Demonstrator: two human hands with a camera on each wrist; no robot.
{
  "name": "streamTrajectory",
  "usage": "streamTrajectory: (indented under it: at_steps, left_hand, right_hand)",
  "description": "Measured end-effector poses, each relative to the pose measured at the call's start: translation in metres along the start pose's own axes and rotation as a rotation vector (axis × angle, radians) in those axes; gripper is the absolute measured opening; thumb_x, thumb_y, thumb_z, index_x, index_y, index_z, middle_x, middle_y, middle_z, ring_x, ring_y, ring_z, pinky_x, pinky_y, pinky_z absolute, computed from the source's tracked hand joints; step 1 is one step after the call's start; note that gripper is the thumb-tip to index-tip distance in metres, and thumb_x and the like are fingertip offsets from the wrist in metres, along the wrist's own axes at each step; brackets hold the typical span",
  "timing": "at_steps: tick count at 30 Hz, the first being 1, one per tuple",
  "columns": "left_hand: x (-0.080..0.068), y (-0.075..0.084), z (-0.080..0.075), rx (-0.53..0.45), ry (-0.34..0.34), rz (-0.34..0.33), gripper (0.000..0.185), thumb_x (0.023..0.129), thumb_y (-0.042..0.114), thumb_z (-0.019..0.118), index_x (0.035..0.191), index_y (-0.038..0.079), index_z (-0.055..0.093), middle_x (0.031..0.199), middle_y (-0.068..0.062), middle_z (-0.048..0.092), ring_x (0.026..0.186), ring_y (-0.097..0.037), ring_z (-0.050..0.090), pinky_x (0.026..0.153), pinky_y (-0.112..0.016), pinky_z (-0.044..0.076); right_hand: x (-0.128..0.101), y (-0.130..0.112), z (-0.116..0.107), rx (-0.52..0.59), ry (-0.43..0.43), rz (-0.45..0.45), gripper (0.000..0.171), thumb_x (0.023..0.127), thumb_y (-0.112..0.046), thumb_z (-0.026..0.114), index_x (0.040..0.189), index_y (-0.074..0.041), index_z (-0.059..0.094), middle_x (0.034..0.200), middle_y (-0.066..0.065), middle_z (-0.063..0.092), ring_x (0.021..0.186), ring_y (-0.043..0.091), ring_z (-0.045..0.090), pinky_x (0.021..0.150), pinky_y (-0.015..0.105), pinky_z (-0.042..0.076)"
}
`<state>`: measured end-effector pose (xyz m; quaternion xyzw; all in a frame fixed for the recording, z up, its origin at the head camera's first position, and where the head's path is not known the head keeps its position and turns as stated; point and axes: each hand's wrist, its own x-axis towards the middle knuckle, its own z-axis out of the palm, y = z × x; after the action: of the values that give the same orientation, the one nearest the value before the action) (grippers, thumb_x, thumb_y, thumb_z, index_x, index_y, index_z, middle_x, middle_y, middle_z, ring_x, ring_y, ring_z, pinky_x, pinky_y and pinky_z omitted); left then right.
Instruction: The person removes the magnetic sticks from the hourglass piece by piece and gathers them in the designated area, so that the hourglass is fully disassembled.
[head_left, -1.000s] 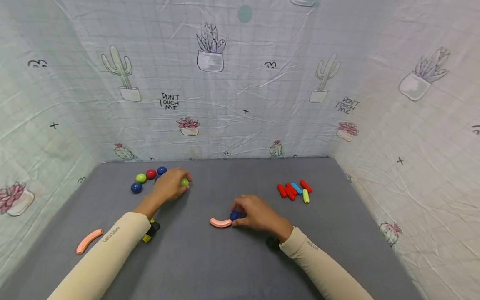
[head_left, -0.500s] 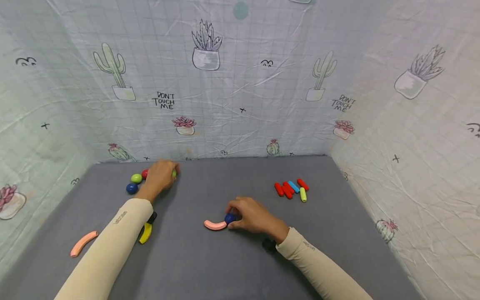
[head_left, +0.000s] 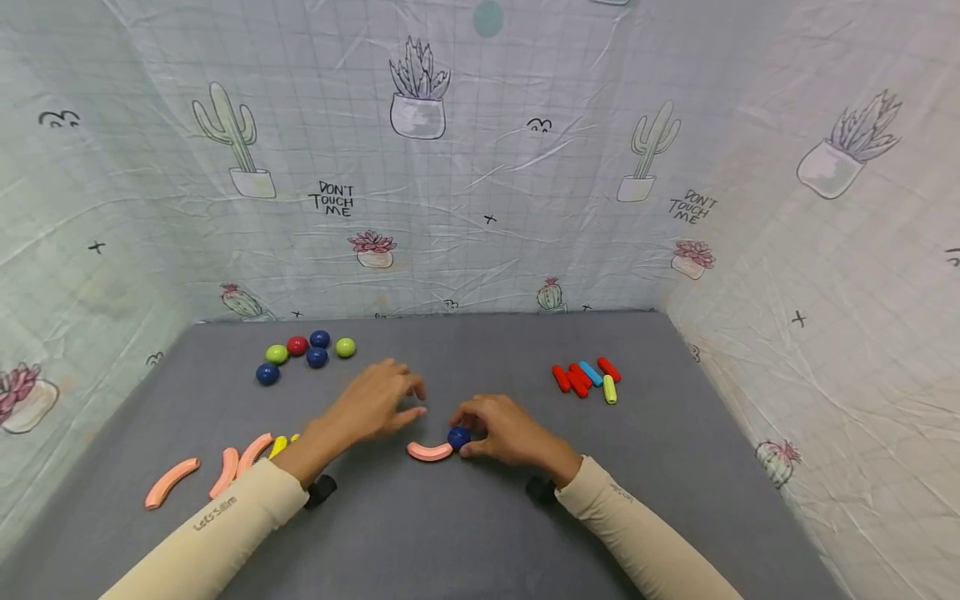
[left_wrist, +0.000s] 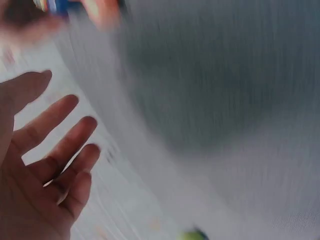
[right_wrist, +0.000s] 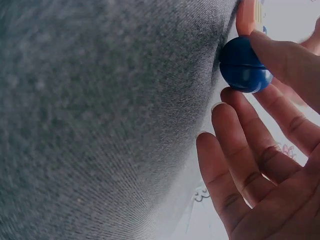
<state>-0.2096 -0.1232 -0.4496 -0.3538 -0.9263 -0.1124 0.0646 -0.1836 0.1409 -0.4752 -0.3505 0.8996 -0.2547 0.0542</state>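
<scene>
Now rt hand pinches blue ball at pink curve's upturned end; lt hand open.

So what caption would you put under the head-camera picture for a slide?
Right hand pinches a blue ball against a pink curved piece on the grey mat; the left hand hovers open beside them.

The small blue plastic ball lies under the right hand's fingertips, touching the curved pink plastic piece to its left.
</scene>
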Motion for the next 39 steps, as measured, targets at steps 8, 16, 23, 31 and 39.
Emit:
streamTrajectory:
  at_steps: [8,16,23,31,39]
  left_hand:
    - [-0.019,0.044,0.033,0.006,0.012,0.107,0.023,0.093,0.035,0.084,0.098,0.014,0.076,0.087,0.001,0.067,0.078,-0.018,0.061,0.072,-0.04,0.053]
    - [-0.03,0.048,0.045,-0.077,0.048,0.045,0.018,0.091,0.018,0.083,0.105,0.012,0.074,0.09,0.002,0.071,0.078,-0.014,0.066,0.068,-0.035,0.055]
    - [-0.053,0.025,0.029,-0.209,0.002,-0.107,0.008,0.098,0.016,0.077,0.106,0.015,0.074,0.086,0.009,0.066,0.068,-0.002,0.049,0.061,-0.023,0.041]
    - [-0.091,-0.007,0.009,-0.127,0.015,-0.327,0.011,0.095,0.018,0.081,0.105,0.019,0.076,0.095,0.005,0.069,0.074,-0.007,0.051,0.065,-0.029,0.043]
    - [-0.114,-0.016,0.004,-0.048,0.091,-0.359,0.019,0.089,0.018,0.086,0.105,0.017,0.076,0.093,-0.002,0.06,0.067,-0.009,0.048,0.058,-0.031,0.041]
  right_hand:
    - [0.0,0.0,0.002,0.032,0.002,-0.002,0.035,0.087,-0.022,0.09,0.119,-0.014,0.077,0.102,0.0,0.074,0.093,0.016,0.069,0.082,0.027,0.055]
    - [0.001,-0.002,0.004,0.032,0.003,0.025,0.032,0.087,-0.024,0.09,0.115,-0.016,0.077,0.1,-0.002,0.073,0.091,0.015,0.068,0.081,0.027,0.054]
    - [0.003,-0.002,0.005,0.029,0.003,0.023,0.031,0.088,-0.027,0.089,0.115,-0.017,0.077,0.101,-0.003,0.073,0.091,0.013,0.067,0.083,0.027,0.055]
    - [0.01,-0.007,0.006,0.03,-0.008,0.038,0.03,0.09,-0.03,0.088,0.116,-0.019,0.077,0.102,-0.005,0.073,0.093,0.01,0.066,0.085,0.026,0.055]
    - [0.032,-0.018,0.011,0.054,0.017,0.033,0.031,0.09,-0.03,0.087,0.117,-0.019,0.077,0.1,-0.005,0.073,0.091,0.009,0.067,0.082,0.025,0.054]
